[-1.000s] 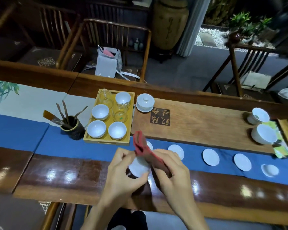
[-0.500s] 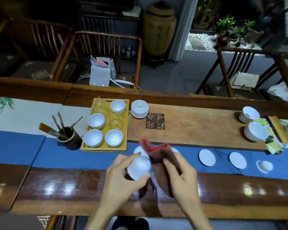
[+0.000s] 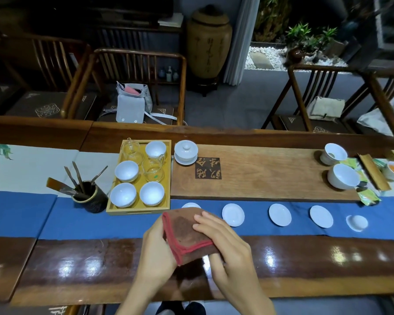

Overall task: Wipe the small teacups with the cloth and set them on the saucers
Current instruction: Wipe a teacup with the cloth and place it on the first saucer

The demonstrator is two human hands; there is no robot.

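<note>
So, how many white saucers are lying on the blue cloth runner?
5. One saucer is partly hidden behind the brown cloth. Going right along the blue runner: second, third, fourth, and the last nearest the right end.
</note>
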